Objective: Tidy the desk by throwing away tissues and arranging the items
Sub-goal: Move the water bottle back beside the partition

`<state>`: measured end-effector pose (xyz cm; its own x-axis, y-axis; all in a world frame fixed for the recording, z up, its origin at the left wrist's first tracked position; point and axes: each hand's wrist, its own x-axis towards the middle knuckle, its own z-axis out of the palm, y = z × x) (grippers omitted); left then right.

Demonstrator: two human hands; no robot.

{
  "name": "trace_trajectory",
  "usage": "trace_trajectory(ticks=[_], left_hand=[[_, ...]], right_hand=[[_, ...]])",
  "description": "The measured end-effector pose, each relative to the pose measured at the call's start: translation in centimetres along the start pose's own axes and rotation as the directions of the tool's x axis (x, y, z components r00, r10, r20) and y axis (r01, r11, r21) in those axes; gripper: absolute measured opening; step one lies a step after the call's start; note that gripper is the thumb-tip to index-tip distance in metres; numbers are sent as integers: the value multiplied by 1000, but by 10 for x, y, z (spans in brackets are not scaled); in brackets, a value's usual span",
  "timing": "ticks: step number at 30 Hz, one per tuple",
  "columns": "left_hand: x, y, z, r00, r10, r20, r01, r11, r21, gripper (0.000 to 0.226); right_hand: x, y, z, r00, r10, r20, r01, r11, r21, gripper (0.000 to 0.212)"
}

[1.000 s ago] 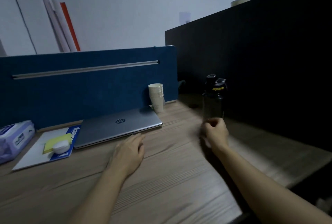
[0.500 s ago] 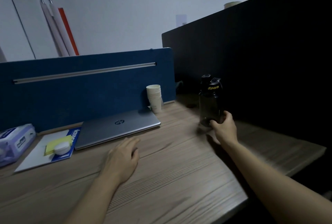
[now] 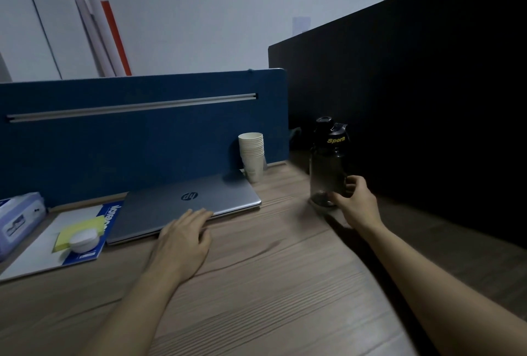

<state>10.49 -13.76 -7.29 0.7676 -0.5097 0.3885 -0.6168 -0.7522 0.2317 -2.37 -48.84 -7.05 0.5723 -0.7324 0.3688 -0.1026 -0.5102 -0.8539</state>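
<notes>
Two hands are at work: the right hand [image 3: 358,203] curls round the base of the dark water bottle [image 3: 328,164], which stands upright near the bench's [image 3: 285,284] far right edge, close to the black partition [image 3: 413,98]. The left hand [image 3: 182,241] lies flat, fingers straight, its tips on the near edge of the closed laptop [image 3: 188,201]. Gripped so low, the tall bottle could tip if moved quickly, and the paper cup stack [image 3: 252,156] to its left, at the far edge, could be knocked over. No loose tissues show; a tissue pack [image 3: 20,220] sits at the left edge. Open wood along the near edge leaves room for moving things.
</notes>
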Motion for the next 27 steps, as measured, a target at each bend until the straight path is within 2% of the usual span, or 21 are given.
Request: trace_trajectory(ticks=[10, 16, 27], left_hand=[[38, -7, 12, 999, 34, -42, -35, 999, -8, 40], [56, -6, 17, 995, 66, -74, -66, 998, 0, 38], [59, -9, 20, 988, 103, -112, -103, 995, 11, 30]], right_hand=[[27, -13, 52, 995, -36, 88, 43, 996, -75, 64], [51, -16, 84, 996, -38, 85, 48, 992, -113, 74], [86, -21, 122, 984, -100, 147, 129, 970, -205, 67]])
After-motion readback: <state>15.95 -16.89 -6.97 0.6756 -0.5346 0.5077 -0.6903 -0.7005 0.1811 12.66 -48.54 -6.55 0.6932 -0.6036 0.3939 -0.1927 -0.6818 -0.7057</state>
